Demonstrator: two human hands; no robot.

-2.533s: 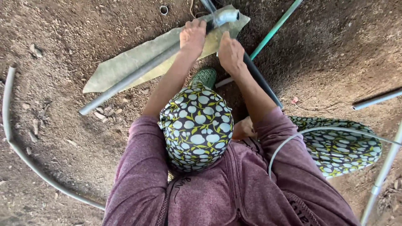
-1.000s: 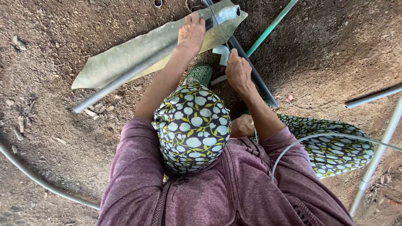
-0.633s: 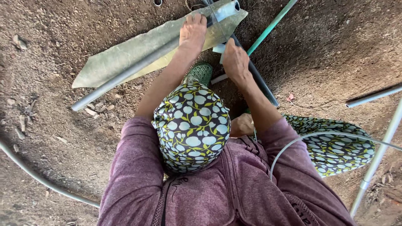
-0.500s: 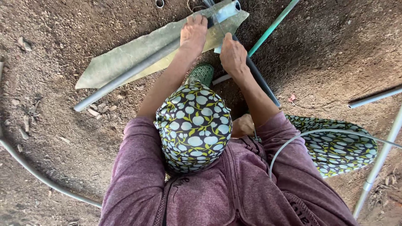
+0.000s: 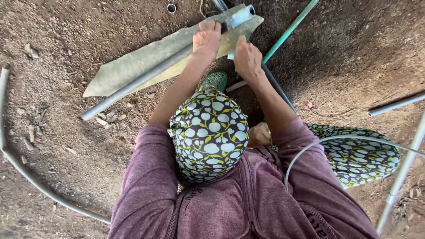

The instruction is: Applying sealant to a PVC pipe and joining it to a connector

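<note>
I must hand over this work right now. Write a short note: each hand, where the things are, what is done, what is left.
Left hand: pressed flat on the grey pipe, where it lies on the long pointed metal sheet.
Right hand: fingers closed around the pale fitting near the pipe's far end; the grip itself is hidden.
Things: sheet and pipe lie on bare soil; a green pipe runs beside the right hand.
Done: pipe is laid on the sheet, fitting at its end.
Left: whether the fitting is fully seated cannot be seen; check it.
</note>
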